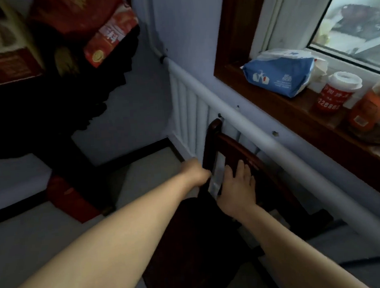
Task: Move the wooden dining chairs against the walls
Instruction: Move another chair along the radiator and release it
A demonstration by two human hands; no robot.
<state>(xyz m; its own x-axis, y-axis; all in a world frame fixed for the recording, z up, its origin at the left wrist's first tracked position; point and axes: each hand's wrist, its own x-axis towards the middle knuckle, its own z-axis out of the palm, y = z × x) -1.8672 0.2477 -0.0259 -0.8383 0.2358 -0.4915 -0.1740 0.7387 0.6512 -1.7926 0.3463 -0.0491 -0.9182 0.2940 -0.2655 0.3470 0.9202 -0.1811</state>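
Standing against the white radiator [189, 112] under the window sill [294, 113], the dark wooden dining chair [229, 148] is being held by its backrest. The left hand [197, 171] is being closed around the left post; the right hand [237, 185] is being laid, fingers [241, 167] spread, over the slat.

- The chair [230, 163] stands with its back toward the radiator [189, 112], which is fixed to the wall [183, 21] below the windowsill [294, 113].
- The left hand [196, 171] grips the chair's left back post; the right hand [236, 187] lies on the backrest just to its right.
- On the windowsill, left to right: a tissue pack [280, 73], a lidded cup [337, 90], a jar [369, 110].
- A cabinet [38, 113] stands left of the radiator, with a box [109, 37] on top.
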